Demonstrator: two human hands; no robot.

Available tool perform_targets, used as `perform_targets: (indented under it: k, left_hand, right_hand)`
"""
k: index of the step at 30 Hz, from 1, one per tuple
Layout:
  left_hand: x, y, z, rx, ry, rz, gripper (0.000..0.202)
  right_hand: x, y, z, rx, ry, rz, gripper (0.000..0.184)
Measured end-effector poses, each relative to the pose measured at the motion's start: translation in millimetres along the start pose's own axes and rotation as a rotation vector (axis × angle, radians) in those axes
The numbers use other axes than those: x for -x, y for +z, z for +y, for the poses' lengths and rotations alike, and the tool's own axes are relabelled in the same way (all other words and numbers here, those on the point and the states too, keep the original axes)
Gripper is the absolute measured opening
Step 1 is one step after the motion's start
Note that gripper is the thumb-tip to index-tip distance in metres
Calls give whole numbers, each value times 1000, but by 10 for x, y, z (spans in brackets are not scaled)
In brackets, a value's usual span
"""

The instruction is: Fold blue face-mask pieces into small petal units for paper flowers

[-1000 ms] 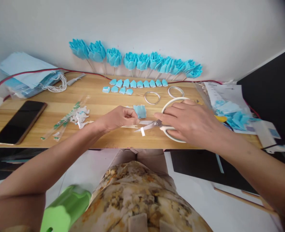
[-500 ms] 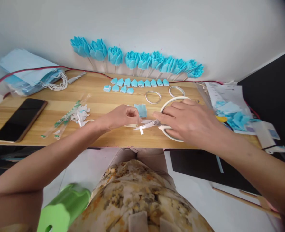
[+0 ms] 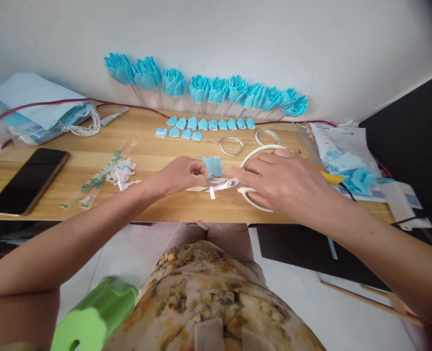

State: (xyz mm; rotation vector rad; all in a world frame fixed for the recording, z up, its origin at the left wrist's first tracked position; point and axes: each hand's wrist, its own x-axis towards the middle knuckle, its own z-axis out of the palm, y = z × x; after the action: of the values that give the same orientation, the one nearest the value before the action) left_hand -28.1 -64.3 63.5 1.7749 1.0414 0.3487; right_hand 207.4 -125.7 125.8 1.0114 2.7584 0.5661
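My left hand (image 3: 183, 174) is closed in a pinch at the middle of the wooden table. What its fingertips hold is hidden. My right hand (image 3: 285, 178) grips white-handled scissors (image 3: 232, 183), their blades slightly apart and pointing left toward the left fingertips. Against the lower blade hangs a small white strip (image 3: 212, 193). Just behind the blades lies a blue fabric square (image 3: 213, 166), close to my left fingertips. Farther back, several folded blue pieces (image 3: 212, 125) sit in two rows.
Blue fabric flowers (image 3: 200, 88) on sticks lean along the wall. Two silvery rings (image 3: 231, 146) lie behind the scissors. To the left are white scraps (image 3: 121, 174), a phone (image 3: 29, 181) and a pack of light-blue sheets (image 3: 42, 100). A green stool-like object (image 3: 95, 312) stands below.
Both hands have shifted slightly left and away from me, with the scissors and white strip. The scissor blades look a little closer together. The blue square stays in place.
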Motion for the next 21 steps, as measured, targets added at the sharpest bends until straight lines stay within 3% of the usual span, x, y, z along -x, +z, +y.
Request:
perform_targets:
  k: [11, 21]
  left_hand:
    - [79, -134, -137, 232, 10, -105, 21]
    - [54, -68, -110, 366, -100, -66, 18]
  right_hand:
    - [32, 17, 58, -27, 1, 24, 24]
    - [18, 28, 50, -16, -11, 75, 23]
